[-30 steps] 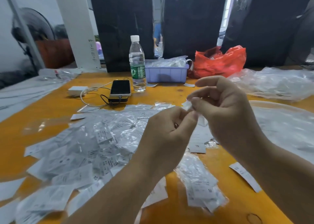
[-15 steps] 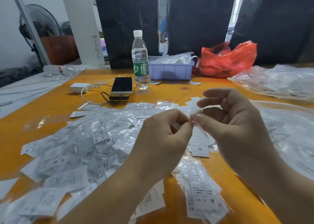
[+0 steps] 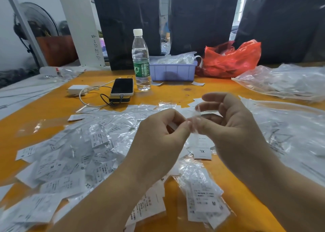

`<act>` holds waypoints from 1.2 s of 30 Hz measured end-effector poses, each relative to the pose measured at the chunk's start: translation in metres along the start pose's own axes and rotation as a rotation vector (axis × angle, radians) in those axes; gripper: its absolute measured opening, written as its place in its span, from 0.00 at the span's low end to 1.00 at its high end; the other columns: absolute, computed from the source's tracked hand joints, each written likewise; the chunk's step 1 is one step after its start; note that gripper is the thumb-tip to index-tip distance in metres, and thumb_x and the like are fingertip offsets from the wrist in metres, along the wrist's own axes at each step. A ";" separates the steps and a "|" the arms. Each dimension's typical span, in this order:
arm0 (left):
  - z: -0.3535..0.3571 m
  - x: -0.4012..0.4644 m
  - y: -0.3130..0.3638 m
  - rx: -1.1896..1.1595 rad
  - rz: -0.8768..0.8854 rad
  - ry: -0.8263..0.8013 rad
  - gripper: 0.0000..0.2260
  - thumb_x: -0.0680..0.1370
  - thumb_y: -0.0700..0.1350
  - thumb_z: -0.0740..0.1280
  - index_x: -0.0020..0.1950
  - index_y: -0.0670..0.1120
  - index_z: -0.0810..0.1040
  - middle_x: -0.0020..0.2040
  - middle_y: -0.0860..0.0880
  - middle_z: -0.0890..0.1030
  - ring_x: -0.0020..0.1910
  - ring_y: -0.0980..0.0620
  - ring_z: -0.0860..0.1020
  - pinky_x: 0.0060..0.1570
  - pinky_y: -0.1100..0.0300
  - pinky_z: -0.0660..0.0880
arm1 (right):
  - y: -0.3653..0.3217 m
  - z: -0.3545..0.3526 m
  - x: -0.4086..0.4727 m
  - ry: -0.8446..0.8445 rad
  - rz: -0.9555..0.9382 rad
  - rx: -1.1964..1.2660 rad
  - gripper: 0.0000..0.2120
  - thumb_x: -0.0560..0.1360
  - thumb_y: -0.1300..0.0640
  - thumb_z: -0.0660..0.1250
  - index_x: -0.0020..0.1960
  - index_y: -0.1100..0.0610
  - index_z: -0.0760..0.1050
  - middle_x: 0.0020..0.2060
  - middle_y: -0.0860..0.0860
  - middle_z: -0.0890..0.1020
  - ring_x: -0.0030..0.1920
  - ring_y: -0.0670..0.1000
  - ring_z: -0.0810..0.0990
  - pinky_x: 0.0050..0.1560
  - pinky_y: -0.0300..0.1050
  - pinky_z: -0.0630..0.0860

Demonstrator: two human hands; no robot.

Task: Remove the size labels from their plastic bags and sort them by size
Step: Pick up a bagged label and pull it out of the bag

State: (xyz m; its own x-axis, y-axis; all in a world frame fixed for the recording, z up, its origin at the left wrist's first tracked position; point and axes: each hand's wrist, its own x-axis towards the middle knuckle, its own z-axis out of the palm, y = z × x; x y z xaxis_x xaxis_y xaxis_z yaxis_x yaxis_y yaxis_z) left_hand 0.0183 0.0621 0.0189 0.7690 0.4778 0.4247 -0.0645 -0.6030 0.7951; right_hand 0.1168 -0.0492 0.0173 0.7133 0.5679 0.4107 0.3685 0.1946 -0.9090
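Note:
My left hand (image 3: 161,135) and my right hand (image 3: 232,126) meet above the middle of the orange table (image 3: 31,115). Between their fingertips they pinch a small clear plastic bag (image 3: 196,115), blurred; whether a label is inside it I cannot tell. A white label marked XL (image 3: 202,151) lies on the table just below my right hand. Several bagged size labels (image 3: 73,154) are heaped at the left, and another small heap of bagged labels (image 3: 204,194) lies near the front edge.
A water bottle (image 3: 141,61), a phone (image 3: 122,88) on a power bank with a white charger (image 3: 77,89), a purple tray (image 3: 173,70) and a red plastic bag (image 3: 230,59) stand at the back. Large clear plastic bags (image 3: 284,126) cover the right side.
Both hands have sunk lower, toward the table, still pinching the small bag between them. My right hand's fingers have spread a little. The view has tilted down.

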 end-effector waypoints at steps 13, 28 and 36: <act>-0.005 0.005 -0.005 0.078 -0.031 0.139 0.08 0.76 0.49 0.69 0.36 0.51 0.78 0.35 0.58 0.79 0.34 0.61 0.75 0.32 0.73 0.69 | 0.003 0.002 0.001 -0.157 0.102 0.036 0.16 0.75 0.67 0.68 0.58 0.51 0.72 0.34 0.52 0.83 0.33 0.50 0.82 0.39 0.43 0.80; -0.005 0.005 -0.008 -0.009 -0.067 0.086 0.09 0.76 0.52 0.70 0.37 0.51 0.79 0.30 0.57 0.77 0.31 0.60 0.75 0.30 0.72 0.70 | 0.003 0.003 0.000 -0.247 0.227 0.015 0.16 0.69 0.35 0.64 0.51 0.44 0.76 0.38 0.49 0.82 0.35 0.48 0.80 0.40 0.48 0.78; -0.006 0.007 -0.012 -0.016 -0.088 0.053 0.06 0.74 0.52 0.71 0.38 0.53 0.80 0.33 0.56 0.79 0.33 0.60 0.76 0.33 0.67 0.73 | -0.002 0.001 -0.001 -0.202 0.155 0.015 0.07 0.73 0.54 0.71 0.43 0.58 0.80 0.31 0.52 0.82 0.32 0.50 0.79 0.36 0.43 0.79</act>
State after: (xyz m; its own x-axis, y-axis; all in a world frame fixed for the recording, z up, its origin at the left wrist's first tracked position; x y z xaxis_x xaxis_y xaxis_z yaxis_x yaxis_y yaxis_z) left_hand 0.0209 0.0762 0.0152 0.7375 0.5621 0.3745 -0.0081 -0.5471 0.8370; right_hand 0.1149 -0.0497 0.0185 0.6263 0.7400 0.2454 0.2543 0.1036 -0.9615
